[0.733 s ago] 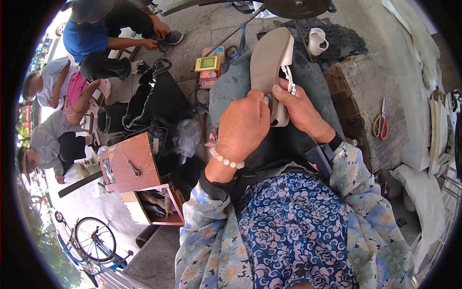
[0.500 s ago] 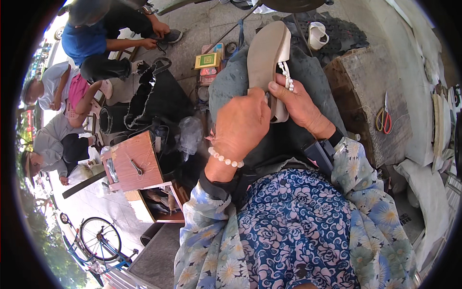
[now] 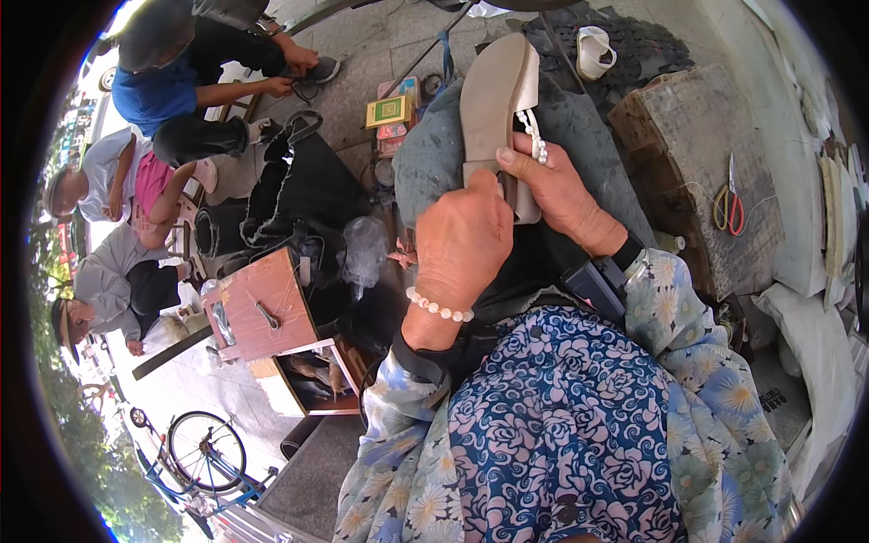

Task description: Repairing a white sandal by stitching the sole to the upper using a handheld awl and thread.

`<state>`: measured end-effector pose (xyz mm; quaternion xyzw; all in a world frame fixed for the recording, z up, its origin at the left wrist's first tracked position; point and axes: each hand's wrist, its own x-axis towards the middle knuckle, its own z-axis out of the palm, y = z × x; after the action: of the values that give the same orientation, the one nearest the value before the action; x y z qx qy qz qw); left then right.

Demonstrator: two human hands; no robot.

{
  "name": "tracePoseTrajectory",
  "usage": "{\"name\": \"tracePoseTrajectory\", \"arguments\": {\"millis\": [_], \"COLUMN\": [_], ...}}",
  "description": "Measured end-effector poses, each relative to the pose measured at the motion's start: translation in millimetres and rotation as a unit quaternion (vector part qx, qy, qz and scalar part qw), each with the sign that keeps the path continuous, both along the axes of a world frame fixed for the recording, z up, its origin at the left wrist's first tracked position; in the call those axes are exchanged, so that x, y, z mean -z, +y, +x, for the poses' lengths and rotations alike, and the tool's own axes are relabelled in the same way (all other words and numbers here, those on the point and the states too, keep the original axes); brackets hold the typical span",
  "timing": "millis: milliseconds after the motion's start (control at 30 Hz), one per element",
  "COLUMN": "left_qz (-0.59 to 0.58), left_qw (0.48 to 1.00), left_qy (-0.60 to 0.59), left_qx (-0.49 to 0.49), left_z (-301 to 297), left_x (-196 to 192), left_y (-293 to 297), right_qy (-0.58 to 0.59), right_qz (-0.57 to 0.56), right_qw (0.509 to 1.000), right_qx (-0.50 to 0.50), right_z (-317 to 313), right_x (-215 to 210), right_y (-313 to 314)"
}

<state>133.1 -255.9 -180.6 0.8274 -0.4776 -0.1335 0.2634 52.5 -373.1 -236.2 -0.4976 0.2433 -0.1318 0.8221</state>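
Left hand (image 3: 462, 240) clenched over heel end of beige sandal (image 3: 493, 100); right hand (image 3: 561, 195) pinches beaded strap (image 3: 532, 136). Sandal rests sole-up on grey-draped knee (image 3: 425, 158). Risk: bead strap could snap if pulled hard; sandal could slip off knee. Scissors (image 3: 729, 204) well apart on block (image 3: 688, 127).

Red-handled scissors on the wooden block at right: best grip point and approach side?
Take the scissors at the red handle loops, coming straight down from above. They lie flat on the wooden block, blades pointing away from the person, loops nearest and clear of other items. The thin blades sit flush against the wood and offer little to pinch. Both hands, left hand and right hand, are on the sandal.
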Motion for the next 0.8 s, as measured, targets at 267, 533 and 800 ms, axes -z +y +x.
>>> {"name": "tracePoseTrajectory", "arguments": {"millis": [267, 533, 800], "left_qz": [0.009, 0.025, 0.023], "left_qw": [1.0, 0.998, 0.999], "left_qy": [-0.004, -0.05, -0.038], "left_qx": [-0.005, 0.008, 0.018], "left_z": [-8, -10, -12], "left_x": [6, 7, 11], "left_y": [7, 11, 16], "right_qy": [-0.008, -0.018, -0.002], "right_qz": [0.006, 0.021, 0.019], "right_qw": [1.0, 0.999, 0.999], "right_qx": [0.027, 0.024, 0.033], "right_z": [3, 3, 3], "right_x": [6, 5, 5], "right_y": [0, 2, 1]}}
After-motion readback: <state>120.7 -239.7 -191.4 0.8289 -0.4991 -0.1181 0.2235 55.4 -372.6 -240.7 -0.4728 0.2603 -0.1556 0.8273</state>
